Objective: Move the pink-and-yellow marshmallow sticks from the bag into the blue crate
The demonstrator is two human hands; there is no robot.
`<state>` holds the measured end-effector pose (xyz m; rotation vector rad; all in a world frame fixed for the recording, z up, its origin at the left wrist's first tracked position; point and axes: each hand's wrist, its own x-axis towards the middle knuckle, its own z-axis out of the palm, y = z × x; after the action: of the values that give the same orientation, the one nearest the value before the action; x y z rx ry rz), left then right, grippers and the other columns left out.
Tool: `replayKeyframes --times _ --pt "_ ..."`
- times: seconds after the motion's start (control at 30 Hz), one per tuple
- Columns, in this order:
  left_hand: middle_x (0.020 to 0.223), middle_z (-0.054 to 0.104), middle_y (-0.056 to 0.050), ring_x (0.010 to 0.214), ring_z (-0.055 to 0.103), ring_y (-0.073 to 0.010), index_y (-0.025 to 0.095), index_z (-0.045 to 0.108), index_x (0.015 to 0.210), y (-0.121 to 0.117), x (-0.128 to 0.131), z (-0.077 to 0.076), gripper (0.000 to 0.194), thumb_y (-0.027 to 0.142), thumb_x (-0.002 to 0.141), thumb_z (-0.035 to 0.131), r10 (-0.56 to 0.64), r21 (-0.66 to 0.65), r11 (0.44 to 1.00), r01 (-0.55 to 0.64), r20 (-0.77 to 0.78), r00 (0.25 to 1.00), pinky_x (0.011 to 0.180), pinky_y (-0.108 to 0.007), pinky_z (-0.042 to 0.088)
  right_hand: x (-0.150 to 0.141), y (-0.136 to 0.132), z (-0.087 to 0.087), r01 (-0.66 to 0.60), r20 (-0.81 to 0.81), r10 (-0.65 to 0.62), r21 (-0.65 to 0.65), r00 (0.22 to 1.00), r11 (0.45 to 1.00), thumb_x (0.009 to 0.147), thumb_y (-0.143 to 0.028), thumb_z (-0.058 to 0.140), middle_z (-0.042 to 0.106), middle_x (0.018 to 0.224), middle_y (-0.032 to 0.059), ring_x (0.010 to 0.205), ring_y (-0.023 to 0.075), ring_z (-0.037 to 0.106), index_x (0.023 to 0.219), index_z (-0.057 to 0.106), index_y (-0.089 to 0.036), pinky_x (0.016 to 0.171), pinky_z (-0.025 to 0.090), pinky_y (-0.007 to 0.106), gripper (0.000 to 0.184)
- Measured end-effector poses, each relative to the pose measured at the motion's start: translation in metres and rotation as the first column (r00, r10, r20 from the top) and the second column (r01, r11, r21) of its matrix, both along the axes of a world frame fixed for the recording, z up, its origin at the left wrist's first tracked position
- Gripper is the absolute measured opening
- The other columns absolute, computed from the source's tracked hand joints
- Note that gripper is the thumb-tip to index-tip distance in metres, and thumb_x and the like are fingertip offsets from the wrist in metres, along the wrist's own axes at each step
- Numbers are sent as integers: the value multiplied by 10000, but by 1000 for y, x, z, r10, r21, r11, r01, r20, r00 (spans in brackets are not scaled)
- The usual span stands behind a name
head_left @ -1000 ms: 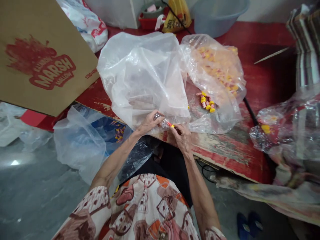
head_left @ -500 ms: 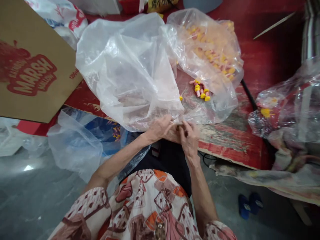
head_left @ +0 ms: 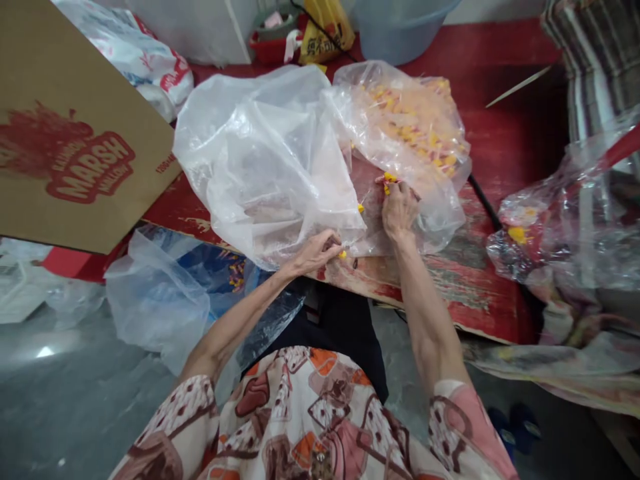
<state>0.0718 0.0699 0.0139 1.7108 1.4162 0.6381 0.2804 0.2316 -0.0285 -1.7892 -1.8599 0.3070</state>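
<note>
My left hand [head_left: 317, 251] is closed on a small clear tube with a yellow cap [head_left: 342, 254], held at the lower edge of a large empty clear plastic bag [head_left: 270, 160]. My right hand [head_left: 399, 208] reaches forward onto a small heap of yellow-capped pieces [head_left: 389, 179] at the mouth of a second clear bag [head_left: 415, 127] full of yellow and red pieces. Its fingers are curled down over the heap; what they hold is hidden. Both bags lie on a worn red board [head_left: 450, 280].
A brown cardboard sheet printed "MARSH" [head_left: 75, 133] leans at the left. A blue-printed plastic bag [head_left: 165, 287] hangs below the board's edge. More clear bags [head_left: 565, 233] sit at the right. A blue basin [head_left: 400, 27] and a yellow packet [head_left: 325, 30] stand at the back.
My right hand left the left hand and reached forward to the heap of yellow-capped pieces. My left hand stayed at the bag's edge with the tube.
</note>
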Motion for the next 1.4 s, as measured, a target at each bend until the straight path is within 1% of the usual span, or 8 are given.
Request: replayKeyframes --times 0.13,0.33,0.47,0.6,0.73,0.87,1.13,1.4 --pt "935 719 -17 845 713 -159 196 634 1058 -19 13 -1 87 282 1067 634 72 185 982 -43 -153 986 778 -259 555 2 -14 3 -29 131 33 -36 991 999 1111 -141 413 676 1460 233 1197 263 678 1443 697 -98 941 471 383 439" --pt "1028 685 -54 950 723 -200 202 588 1011 -25 40 -9 70 156 1049 625 -32 316 922 224 -515 856 795 -271 564 11 -30 5 -21 168 22 -7 986 1000 1002 -133 519 716 1307 185 1017 254 690 1312 722 -142 871 498 376 371" --pt "1073 663 -67 951 712 -183 197 595 1025 -27 35 -7 105 146 1087 528 114 486 867 108 -405 907 843 -274 574 22 -52 10 -12 -40 15 58 999 998 995 -281 555 723 1101 118 880 231 653 1043 702 -192 814 493 370 179" --pt "1062 702 -67 948 717 -190 185 651 1105 -41 27 -19 204 53 977 562 111 449 892 42 -310 944 854 -287 583 11 -105 22 -41 -377 73 91 923 995 996 -514 586 672 847 32 682 184 559 926 647 -222 757 482 359 307" --pt "980 745 -30 800 683 -159 192 721 1143 -31 -12 -24 286 65 919 598 263 343 921 -185 -194 945 820 -276 572 -27 -153 30 -149 -562 130 13 817 989 989 -634 601 627 744 -12 634 172 536 937 668 -222 677 452 319 420" --pt "1063 771 -81 921 716 -207 156 750 1205 20 -79 -11 323 78 957 560 626 337 774 -536 -278 729 900 -315 562 -62 -162 17 -244 -584 198 1 787 970 1027 -627 560 648 765 -5 659 173 548 949 666 -232 718 487 320 416" --pt "1350 732 -139 1281 669 -287 170 719 1338 107 -141 -7 366 60 1048 524 384 179 912 -369 -689 615 1059 -381 505 -70 -149 -19 -263 -474 255 52 843 963 1082 -594 459 746 917 83 805 233 639 960 671 -232 817 535 392 437" --pt "1146 802 -146 1126 740 -289 111 781 1208 73 -166 2 284 303 1059 633 347 185 937 -295 -584 734 1030 -356 537 -71 -147 -19 -190 -347 197 55 917 980 1078 -546 470 731 932 108 853 250 625 962 664 -228 825 517 393 390"
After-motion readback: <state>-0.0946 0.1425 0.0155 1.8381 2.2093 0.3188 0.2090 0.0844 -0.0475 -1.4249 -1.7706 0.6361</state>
